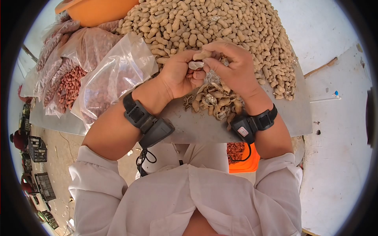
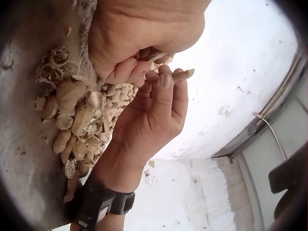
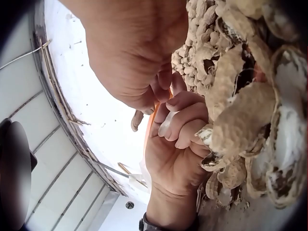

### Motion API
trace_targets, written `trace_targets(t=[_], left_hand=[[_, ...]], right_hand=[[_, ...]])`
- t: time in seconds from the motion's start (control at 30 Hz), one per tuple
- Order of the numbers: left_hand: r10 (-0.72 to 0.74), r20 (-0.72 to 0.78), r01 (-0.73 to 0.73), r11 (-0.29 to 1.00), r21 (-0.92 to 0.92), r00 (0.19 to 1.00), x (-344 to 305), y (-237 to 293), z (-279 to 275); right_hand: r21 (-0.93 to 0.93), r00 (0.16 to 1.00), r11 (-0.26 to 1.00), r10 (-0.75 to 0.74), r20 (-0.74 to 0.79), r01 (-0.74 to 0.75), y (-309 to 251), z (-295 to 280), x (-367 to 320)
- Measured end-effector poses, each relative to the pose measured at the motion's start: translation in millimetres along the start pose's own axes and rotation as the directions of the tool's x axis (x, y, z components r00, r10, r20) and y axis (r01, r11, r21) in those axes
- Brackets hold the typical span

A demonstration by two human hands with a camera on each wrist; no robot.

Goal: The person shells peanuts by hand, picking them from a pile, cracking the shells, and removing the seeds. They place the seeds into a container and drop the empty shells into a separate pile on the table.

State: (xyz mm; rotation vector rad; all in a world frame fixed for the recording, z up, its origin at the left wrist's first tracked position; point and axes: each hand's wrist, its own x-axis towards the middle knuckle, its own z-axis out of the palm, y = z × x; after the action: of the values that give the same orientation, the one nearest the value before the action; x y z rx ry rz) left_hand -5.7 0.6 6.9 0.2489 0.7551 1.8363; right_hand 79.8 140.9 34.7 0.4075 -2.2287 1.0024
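Before the chest, both hands meet over the near edge of a peanut heap. My right hand (image 1: pixel 232 67) pinches a tan peanut shell (image 1: pixel 202 55) between thumb and fingers; its end sticks out past the fingertips in the left wrist view (image 2: pixel 184 75). Close below it, my left hand (image 1: pixel 179 74) has its fingers curled about a shell piece (image 1: pixel 195 65) with its pale inside showing. In the right wrist view the left fingers (image 3: pixel 190 113) bend inward beside that pale piece (image 3: pixel 167 124). Under the hands lies a pile of cracked shells (image 1: pixel 214 100).
Whole peanuts (image 1: pixel 220 23) cover the back of the grey metal table (image 1: pixel 177 126). At left are clear plastic bags (image 1: pixel 114 74) with red kernels (image 1: pixel 71 84), and an orange basin (image 1: pixel 98 11) behind. An orange container (image 1: pixel 244 163) stands below the table's front edge.
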Motion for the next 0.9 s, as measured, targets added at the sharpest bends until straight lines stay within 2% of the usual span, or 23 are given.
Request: trace_targets(t=[0.07, 0.17, 0.27, 0.37, 0.47, 0.57, 0.67, 0.7, 0.77, 0.87, 0.9], left_hand=[[-0.001, 0.029, 0.002, 1.000, -0.009, 1.000, 1.6, -0.8, -6.5], [-0.002, 0.048, 0.003, 1.000, -0.023, 0.999, -0.5, 0.5, -5.7], [0.024, 0.025, -0.024, 1.000, 0.006, 0.999, 1.0, 1.2, -7.4], [0.108, -0.058, -0.103, 0.991, 0.082, 0.992, 2.1, 0.4, -8.4], [0.169, -0.101, -0.152, 0.976, 0.157, 0.980, 4.6, -1.2, -8.7], [0.223, -0.110, -0.198, 0.959, 0.201, 0.969, 6.2, -5.7, -3.2], [0.249, -0.183, -0.213, 0.957, 0.195, 0.951, 2.6, -7.7, 11.1], [0.251, -0.219, -0.213, 0.959, 0.186, 0.943, 1.8, -7.3, 14.2], [0.203, -0.159, -0.186, 0.976, 0.112, 0.966, 2.9, -6.3, 6.6], [0.159, -0.148, -0.154, 0.987, 0.042, 0.976, 1.6, -3.3, 2.6], [0.149, -0.157, -0.147, 0.989, 0.025, 0.976, 1.0, -2.2, 3.0]], right_hand=[[0.110, 0.996, 0.990, 0.088, -0.018, -0.085, -5.1, 0.0, -1.0], [0.096, 0.986, 0.986, 0.145, -0.077, -0.137, -2.7, -2.0, -2.8], [0.327, 0.991, 0.935, 0.124, 0.048, -0.133, 4.0, -7.1, -2.8], [0.266, 0.954, 0.961, -0.010, 0.301, -0.074, 4.2, -16.8, 1.8], [0.193, 0.951, 0.980, -0.004, 0.309, -0.058, 1.9, -16.8, 2.7], [0.026, 0.975, 0.999, 0.028, 0.219, -0.034, -7.3, -10.1, 2.4], [-0.011, 0.975, 0.990, 0.141, 0.173, -0.141, -11.4, -1.6, 1.3], [0.012, 0.978, 0.990, 0.134, 0.161, -0.138, -8.6, -1.6, 0.0], [0.057, 0.983, 0.990, 0.122, 0.136, -0.131, 0.0, -1.5, -2.1], [0.166, 0.938, 0.930, 0.301, 0.172, -0.329, 5.6, -11.3, -1.9], [0.227, 0.924, 0.906, 0.306, 0.228, -0.357, 6.1, -15.0, -1.4]])
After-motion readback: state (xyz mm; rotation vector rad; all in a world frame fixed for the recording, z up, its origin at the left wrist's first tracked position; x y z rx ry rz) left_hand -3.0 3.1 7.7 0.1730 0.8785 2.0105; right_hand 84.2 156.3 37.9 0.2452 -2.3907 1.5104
